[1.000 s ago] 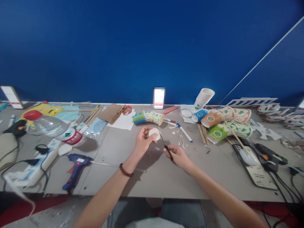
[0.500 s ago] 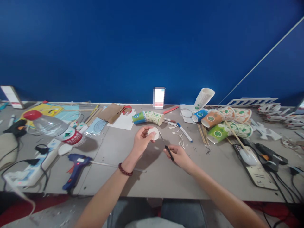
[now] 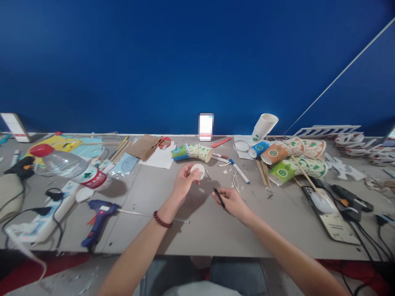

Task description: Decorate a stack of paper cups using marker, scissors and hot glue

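Observation:
Pinched in my left hand (image 3: 184,181) is a small round white paper disc (image 3: 198,172), its face turned up and the thumb lying across it. My right hand (image 3: 232,200) grips a black-handled tool with a slim metal blade (image 3: 219,197). The blade points up and away toward the disc's right edge, with a small gap visible between them. Fingers hide much of the tool's handle, so its exact kind does not show. Both hands are above the grey table (image 3: 191,242). Just beyond them lies a curved piece of joined paper cups (image 3: 191,152).
A blue glue gun (image 3: 99,220), a tipped plastic bottle (image 3: 74,166) and a power strip (image 3: 51,218) lie left. On the right are joined cups (image 3: 284,152), a phone-like slab with a white mouse (image 3: 321,203), and a black glue gun (image 3: 352,201). A marker (image 3: 239,171) lies ahead.
The paper disc has shifted slightly left and tilted in my left hand, and the gap to the blade looks a little wider. My right hand has barely moved.

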{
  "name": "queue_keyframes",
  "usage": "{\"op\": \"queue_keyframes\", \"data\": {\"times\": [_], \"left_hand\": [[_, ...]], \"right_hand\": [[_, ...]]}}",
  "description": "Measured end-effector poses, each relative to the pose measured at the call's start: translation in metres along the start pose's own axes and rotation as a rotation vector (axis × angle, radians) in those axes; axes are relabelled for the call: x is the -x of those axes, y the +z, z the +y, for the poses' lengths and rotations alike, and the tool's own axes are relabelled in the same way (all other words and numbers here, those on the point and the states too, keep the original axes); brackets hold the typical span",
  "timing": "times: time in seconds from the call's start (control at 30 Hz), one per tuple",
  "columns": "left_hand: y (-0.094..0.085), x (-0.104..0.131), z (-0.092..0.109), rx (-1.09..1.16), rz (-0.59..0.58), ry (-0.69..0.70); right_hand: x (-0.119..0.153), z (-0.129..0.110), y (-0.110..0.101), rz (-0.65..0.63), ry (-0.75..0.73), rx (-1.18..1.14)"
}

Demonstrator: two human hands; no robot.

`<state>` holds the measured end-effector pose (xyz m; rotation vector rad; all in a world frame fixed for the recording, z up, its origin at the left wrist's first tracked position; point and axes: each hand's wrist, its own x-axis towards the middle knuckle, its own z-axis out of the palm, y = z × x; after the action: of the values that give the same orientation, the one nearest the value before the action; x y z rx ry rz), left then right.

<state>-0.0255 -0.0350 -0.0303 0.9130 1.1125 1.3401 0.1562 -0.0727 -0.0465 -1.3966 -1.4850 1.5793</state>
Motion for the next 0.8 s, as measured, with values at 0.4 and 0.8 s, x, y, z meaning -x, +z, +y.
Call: {"op": "queue_keyframes", "data": {"times": [0.4,0.8], "left_hand": [[0.003,0.004,-0.003,-0.150,-0.092,-0.016],[0.004,0.010,0.008,-0.236,-0.240,-0.073]], "right_hand": [[0.000,0.002,0.002,-0.004,-0.009,-0.034],[0.000,0.006,-0.001,-0.040,-0.062,-0.035]]}}
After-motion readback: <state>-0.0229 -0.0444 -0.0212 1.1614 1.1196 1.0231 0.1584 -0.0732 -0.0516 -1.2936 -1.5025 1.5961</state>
